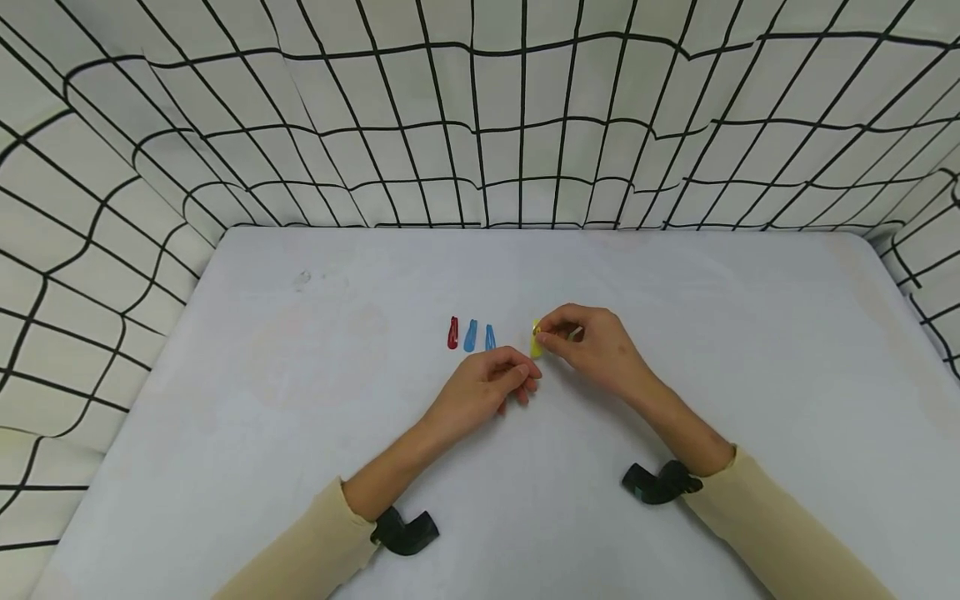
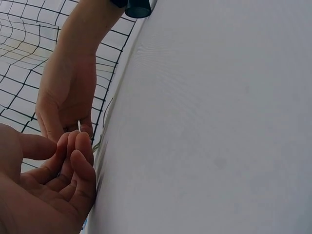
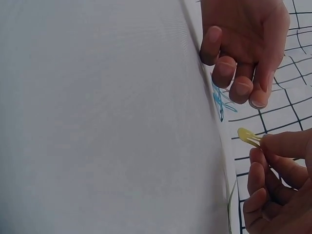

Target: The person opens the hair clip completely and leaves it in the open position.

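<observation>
Evidently, a small yellow teardrop-shaped hair clip, seemingly of coated metal, was pinched between the thumb and forefinger of the right hand, at the white tabletop; whether it was being picked up or laid down could not be told. For the step to be done well, the clip was best gripped lightly by its narrow part, so that its thin frame would not be bent or sprung; the broad end was best kept free, and the neighbouring clips were best left unbrushed. By the left hand nothing was seen to be held; its fingers were loosely curved and relaxed, with their tips near the yellow clip, and were best kept out of its way. The clip was placed to the right of a spaced row made up of a slim dark-red clip, a slender light-blue clip and a second light-blue clip; in the right wrist view, a smooth, rounded end was pointed away from the fingertips, and slim prongs were shown behind it, partly covered by the grip.
</observation>
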`<control>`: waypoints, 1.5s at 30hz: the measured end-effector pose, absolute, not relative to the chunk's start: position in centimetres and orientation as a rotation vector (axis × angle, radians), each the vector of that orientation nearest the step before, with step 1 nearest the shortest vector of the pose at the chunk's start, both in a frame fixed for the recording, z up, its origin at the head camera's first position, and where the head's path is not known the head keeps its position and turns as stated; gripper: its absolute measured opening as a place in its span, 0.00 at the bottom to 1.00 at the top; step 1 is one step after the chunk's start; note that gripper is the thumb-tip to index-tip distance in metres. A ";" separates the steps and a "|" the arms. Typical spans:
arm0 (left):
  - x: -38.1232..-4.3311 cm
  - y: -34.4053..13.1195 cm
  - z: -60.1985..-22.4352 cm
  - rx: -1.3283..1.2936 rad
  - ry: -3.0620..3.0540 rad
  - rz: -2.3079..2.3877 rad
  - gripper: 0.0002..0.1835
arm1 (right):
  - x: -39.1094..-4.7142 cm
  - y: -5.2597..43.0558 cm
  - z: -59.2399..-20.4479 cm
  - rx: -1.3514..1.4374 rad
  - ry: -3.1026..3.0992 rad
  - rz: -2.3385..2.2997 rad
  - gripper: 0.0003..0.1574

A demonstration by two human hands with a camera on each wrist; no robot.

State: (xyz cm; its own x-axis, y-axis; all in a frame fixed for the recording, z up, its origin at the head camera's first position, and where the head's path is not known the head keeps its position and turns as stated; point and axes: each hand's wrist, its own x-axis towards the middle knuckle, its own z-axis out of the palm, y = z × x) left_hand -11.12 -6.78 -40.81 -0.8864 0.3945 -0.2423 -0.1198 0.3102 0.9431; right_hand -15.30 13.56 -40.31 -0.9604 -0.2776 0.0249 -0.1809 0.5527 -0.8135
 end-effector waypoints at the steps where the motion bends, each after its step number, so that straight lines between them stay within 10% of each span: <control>1: -11.1 -6.8 -40.8 0.240 2.149 1.605 0.10 | -15.4 13.4 -40.3 -0.397 2.671 -1.377 0.04; 45: -10.7 -7.8 -40.7 0.300 2.146 1.532 0.11 | -17.3 10.5 -40.8 -0.379 2.629 -1.193 0.08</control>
State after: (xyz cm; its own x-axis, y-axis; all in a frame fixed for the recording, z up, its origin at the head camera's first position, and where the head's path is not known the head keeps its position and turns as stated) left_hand -10.69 -7.76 -40.68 -0.8593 0.4427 -0.2562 -0.0986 0.3481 0.9322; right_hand -17.33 10.46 -40.79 -0.9403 -0.3251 -0.1007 -0.1382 0.6351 -0.7599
